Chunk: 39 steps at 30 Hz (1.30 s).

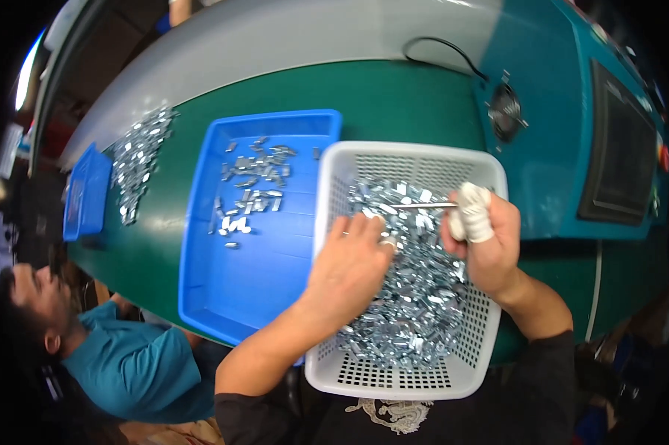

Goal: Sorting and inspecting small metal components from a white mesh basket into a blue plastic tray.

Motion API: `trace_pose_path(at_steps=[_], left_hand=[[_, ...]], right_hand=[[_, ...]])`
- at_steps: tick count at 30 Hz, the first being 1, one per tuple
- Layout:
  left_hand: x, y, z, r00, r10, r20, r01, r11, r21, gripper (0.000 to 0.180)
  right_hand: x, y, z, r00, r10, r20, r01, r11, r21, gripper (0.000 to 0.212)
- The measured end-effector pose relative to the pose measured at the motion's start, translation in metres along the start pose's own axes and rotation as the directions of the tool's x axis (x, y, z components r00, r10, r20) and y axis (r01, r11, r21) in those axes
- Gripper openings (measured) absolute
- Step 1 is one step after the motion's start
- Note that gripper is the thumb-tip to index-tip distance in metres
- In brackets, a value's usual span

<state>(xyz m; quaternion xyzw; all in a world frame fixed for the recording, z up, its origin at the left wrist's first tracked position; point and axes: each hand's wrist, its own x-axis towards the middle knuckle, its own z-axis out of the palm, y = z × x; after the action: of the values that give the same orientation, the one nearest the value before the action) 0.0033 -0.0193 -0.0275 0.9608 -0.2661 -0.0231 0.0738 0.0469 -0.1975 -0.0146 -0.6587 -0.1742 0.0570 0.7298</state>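
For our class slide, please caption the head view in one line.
Left hand over small metal pieces in a white basket, right hand holding a thin metal rod, blue tray alongside.

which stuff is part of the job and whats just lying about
Likely the job:
white basket
metal pieces under the left hand
thin metal rod in the right hand
large blue tray

Likely just about:
small blue tray
heap of loose pieces
teal machine
black cable

Basket point(416, 149) on table point(416, 96), metal pieces point(416, 319) inside; left hand point(353, 259) and right hand point(490, 241) over it. Tray point(267, 278) just left, more pieces point(241, 224) mostly in its far half. Farther left: loose heap point(138, 159) on table, small bin point(88, 196) beside it. Machine point(546, 141) right of basket.
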Motion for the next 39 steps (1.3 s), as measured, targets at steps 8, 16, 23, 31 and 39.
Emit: trace_pose_path(at_steps=[8, 16, 23, 31, 39], left_hand=[[0.011, 0.003, -0.014, 0.999, -0.052, -0.016, 0.051, 0.996, -0.068, 0.008], [-0.004, 0.003, -0.021, 0.962, -0.267, -0.06, 0.116, 0.597, -0.794, 0.027], [-0.01, -0.01, -0.023, 0.854, -0.506, -0.118, -0.138, -0.002, -0.99, 0.024], [-0.008, -0.009, -0.025, 0.849, -0.519, -0.095, -0.105, 0.011, -0.994, 0.019], [-0.011, -0.006, -0.019, 0.904, -0.415, -0.099, -0.098, 0.022, -0.995, 0.022]], right_hand=[[0.009, -0.012, 0.001, 0.999, -0.019, 0.031, 0.02, 1.0, -0.01, 0.038], [0.001, -0.011, 0.005, 1.0, 0.011, 0.028, -0.011, 1.0, -0.013, 0.038], [0.004, -0.013, 0.002, 0.999, 0.007, 0.047, -0.004, 0.998, -0.055, 0.037], [0.008, -0.011, 0.002, 0.995, 0.006, 0.096, -0.003, 0.999, -0.033, 0.035], [0.007, -0.017, 0.001, 0.958, 0.182, 0.222, -0.184, 0.983, -0.014, 0.029]])
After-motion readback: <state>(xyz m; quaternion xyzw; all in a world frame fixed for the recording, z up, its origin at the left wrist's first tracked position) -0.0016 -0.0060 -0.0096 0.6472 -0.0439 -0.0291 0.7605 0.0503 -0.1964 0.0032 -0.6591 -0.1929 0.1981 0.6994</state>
